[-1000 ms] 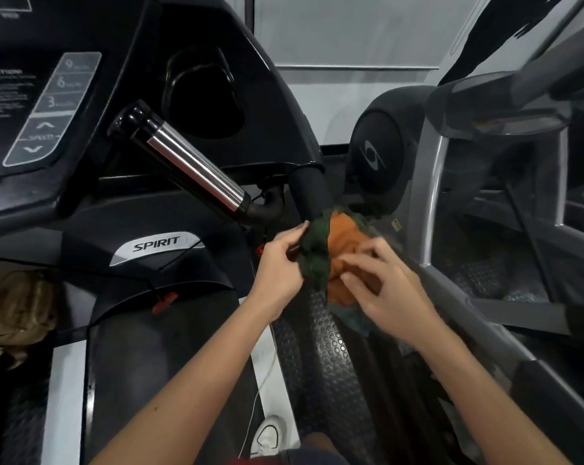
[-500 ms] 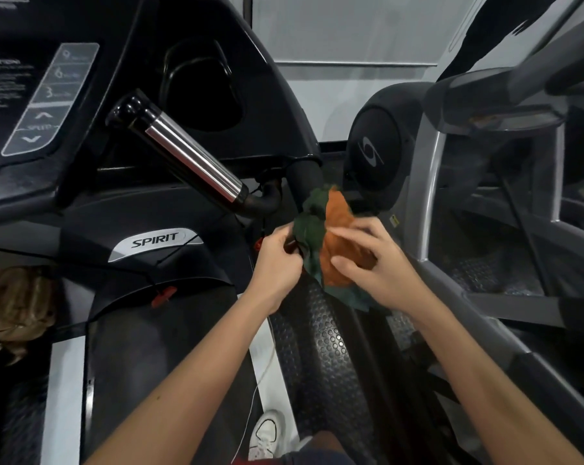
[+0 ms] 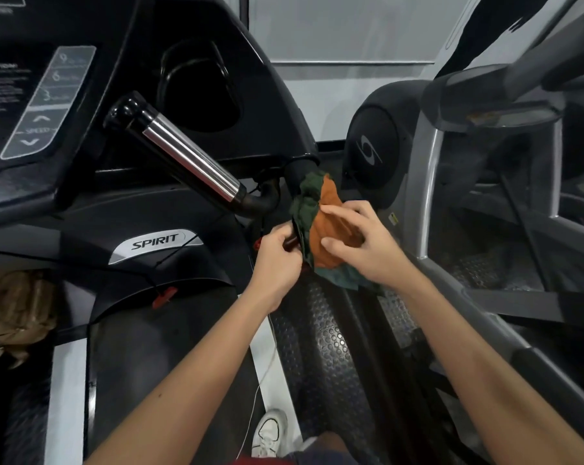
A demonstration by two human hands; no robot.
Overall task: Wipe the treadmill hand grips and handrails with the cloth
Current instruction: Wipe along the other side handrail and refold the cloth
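A bunched orange and dark green cloth [image 3: 320, 226] is wrapped around the treadmill's black right handrail [image 3: 300, 172], just below the console. My right hand [image 3: 364, 246] presses the cloth against the rail, fingers spread over the orange part. My left hand [image 3: 277, 260] pinches the cloth's dark green left edge beside the rail. A chrome and black hand grip [image 3: 186, 159] sticks out from the console, up and left of both hands, untouched.
The treadmill console [image 3: 45, 99] with speed buttons fills the upper left, a cup recess [image 3: 200, 88] beside it. A red safety clip [image 3: 164, 295] hangs on its cord. A grey neighbouring machine frame [image 3: 424, 182] stands close on the right. My shoe [image 3: 270, 431] is below.
Both hands and the cloth have slid up along the handrail towards the console. The cloth has bunched higher around the rail.
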